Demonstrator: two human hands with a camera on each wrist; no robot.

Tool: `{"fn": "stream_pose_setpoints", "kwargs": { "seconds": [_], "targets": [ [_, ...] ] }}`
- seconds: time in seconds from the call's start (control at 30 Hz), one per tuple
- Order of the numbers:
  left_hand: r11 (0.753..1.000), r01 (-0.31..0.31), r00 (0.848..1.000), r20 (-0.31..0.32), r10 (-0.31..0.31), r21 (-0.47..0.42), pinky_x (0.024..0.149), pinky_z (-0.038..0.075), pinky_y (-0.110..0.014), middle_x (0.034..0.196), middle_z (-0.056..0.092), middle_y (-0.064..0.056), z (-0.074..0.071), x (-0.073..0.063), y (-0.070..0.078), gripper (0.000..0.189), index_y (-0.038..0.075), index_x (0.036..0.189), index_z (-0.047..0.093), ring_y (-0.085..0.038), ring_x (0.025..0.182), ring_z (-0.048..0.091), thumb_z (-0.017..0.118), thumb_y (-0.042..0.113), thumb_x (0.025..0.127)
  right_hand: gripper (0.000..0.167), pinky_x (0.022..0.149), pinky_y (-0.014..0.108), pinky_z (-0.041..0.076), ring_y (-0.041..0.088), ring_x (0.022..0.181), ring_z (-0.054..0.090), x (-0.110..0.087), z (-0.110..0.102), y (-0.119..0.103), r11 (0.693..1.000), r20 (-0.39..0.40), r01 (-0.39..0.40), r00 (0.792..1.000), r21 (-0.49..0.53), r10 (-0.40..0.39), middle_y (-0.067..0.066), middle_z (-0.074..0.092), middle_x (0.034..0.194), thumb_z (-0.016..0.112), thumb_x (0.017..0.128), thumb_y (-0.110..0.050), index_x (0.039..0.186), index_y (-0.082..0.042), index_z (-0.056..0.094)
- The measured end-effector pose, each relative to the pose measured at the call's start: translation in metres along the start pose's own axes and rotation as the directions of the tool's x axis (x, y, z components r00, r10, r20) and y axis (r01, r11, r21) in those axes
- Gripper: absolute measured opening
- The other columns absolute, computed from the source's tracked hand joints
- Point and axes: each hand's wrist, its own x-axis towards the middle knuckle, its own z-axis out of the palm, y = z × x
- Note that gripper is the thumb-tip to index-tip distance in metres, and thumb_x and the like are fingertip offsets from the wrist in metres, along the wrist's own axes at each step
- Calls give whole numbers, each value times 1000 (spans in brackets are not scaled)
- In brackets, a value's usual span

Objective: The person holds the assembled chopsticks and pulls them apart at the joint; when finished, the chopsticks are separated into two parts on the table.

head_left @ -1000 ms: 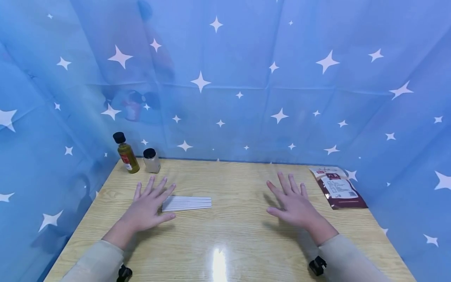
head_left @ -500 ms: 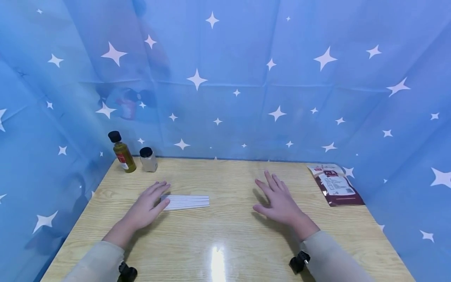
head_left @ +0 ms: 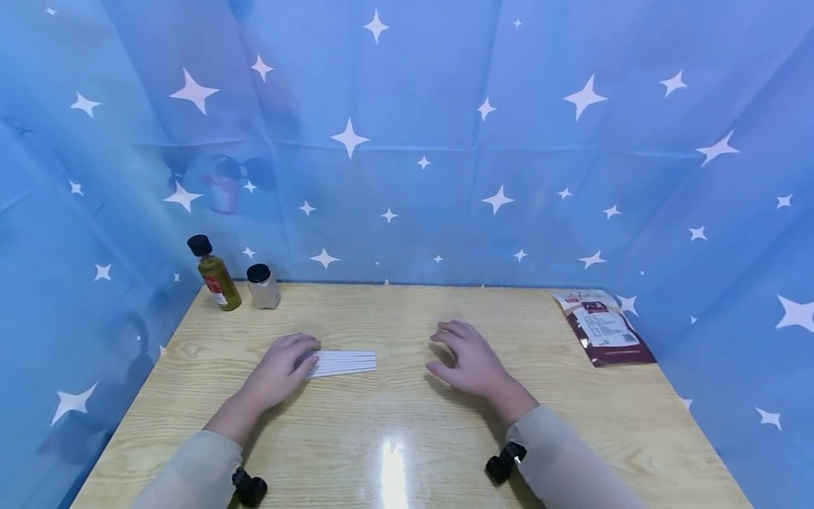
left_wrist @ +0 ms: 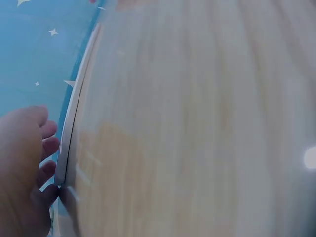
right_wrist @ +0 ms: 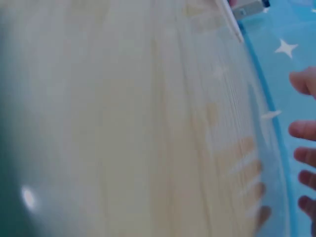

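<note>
One blue curtain (head_left: 432, 85) with white stars is hanging behind the table and along its left and right edges. The wooden table (head_left: 318, 438) is spreading out below, with a bright glare (head_left: 393, 474) shining on its nearer part. The left sleeve (head_left: 191, 470) and the right sleeve (head_left: 566, 459) are showing above that nearer part. A maroon and white packet (head_left: 604, 329) is lying flat by the back right corner. The right hand (head_left: 467, 360) is hovering between the packet and the table's middle, its fingers loosely bent, its thumb standing apart, holding nothing. The left hand (head_left: 280, 371) is curving over the left end of a white lined strip (head_left: 350, 362); whether it is gripping the strip cannot be told. That strip is lying left of the table's centre, its free end pointing toward the right edge. An olive-green bottle (head_left: 219, 283) with a black cap is standing at the back left corner. Just beside it, a smaller black-lidded jar (head_left: 263, 290) is standing near the back edge.
</note>
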Motion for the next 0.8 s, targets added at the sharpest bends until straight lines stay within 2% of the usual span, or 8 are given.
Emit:
{"fn": "stream_pose_setpoints", "kwargs": {
  "seconds": [0.1, 0.2, 0.43, 0.63, 0.8],
  "targets": [
    [999, 32, 999, -19, -32, -13, 114, 38, -66, 139, 65, -20, 5, 1, -1, 30, 2, 132, 72, -46, 135, 54, 64, 17, 108, 41, 115, 53, 43, 34, 137, 56, 8, 9, -7, 999, -57, 17, 998, 47, -14, 12, 65, 143, 74, 98, -40, 125, -10, 76],
    [995, 76, 995, -64, -80, -60, 114, 36, -67, 138, 66, -21, 12, 2, 0, 28, 3, 128, 74, -47, 136, 53, 68, 18, 106, 29, 111, 49, 49, 30, 128, 62, 13, 18, -14, 998, -110, 33, 994, 62, -26, 9, 71, 133, 74, 99, -33, 117, -10, 79],
    [989, 109, 979, -160, -124, -100, 111, 35, -68, 132, 70, -17, 25, 7, 5, 26, 6, 120, 78, -45, 133, 55, 71, 25, 104, 14, 103, 43, 53, 25, 113, 68, 22, 40, -27, 992, -188, 125, 974, -3, -123, 2, 76, 114, 73, 97, -26, 104, -16, 81],
    [986, 143, 973, -172, -157, -91, 112, 35, -66, 130, 70, -16, 22, 3, 8, 17, 7, 117, 80, -43, 133, 55, 72, 13, 102, 12, 102, 42, 53, 24, 110, 68, 32, 56, -44, 988, -214, 152, 966, 21, -144, 1, 76, 110, 73, 98, -25, 102, -16, 81],
    [985, 156, 975, -151, -165, -68, 113, 35, -65, 134, 69, -15, 24, 1, 9, 19, 8, 120, 79, -42, 135, 54, 72, 12, 104, 9, 100, 42, 54, 25, 107, 69, 37, 66, -58, 991, -254, 135, 959, 19, -126, 2, 77, 107, 77, 94, -21, 99, -14, 81]
  ]
}}
